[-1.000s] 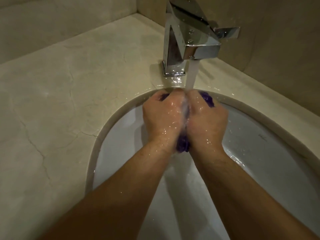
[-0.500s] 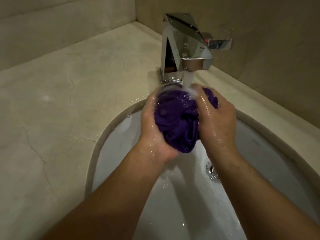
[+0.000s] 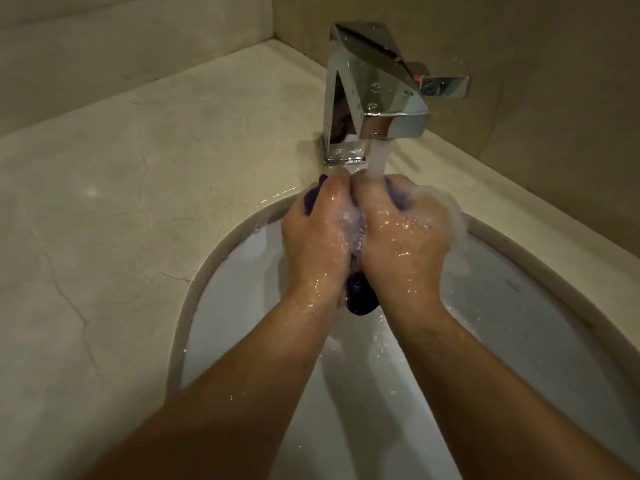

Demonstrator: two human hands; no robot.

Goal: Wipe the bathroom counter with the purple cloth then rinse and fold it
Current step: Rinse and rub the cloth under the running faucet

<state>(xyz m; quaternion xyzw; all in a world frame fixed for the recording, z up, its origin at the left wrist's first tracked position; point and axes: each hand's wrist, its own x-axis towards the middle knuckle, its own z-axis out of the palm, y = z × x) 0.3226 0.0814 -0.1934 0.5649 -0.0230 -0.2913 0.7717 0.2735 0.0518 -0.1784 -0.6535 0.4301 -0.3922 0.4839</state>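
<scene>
The purple cloth (image 3: 362, 295) is bunched up between both hands, over the white sink basin (image 3: 242, 306). Only bits of it show: a lump below the wrists and edges past the knuckles. My left hand (image 3: 317, 244) and my right hand (image 3: 405, 240) are pressed together, both closed tight on the cloth. Water (image 3: 376, 159) runs from the chrome tap (image 3: 372, 95) onto my right hand's knuckles and splashes over both hands.
The beige marble counter (image 3: 121, 220) stretches to the left and behind the basin, with thin dark veins. Tiled walls close the corner behind the tap. The tap's lever (image 3: 445, 86) sticks out to the right. The drain is hidden under my arms.
Half a second ago the hands were apart with the cloth open and showing between them. Now they have squeezed together again, hiding most of the cloth. The water keeps running.
</scene>
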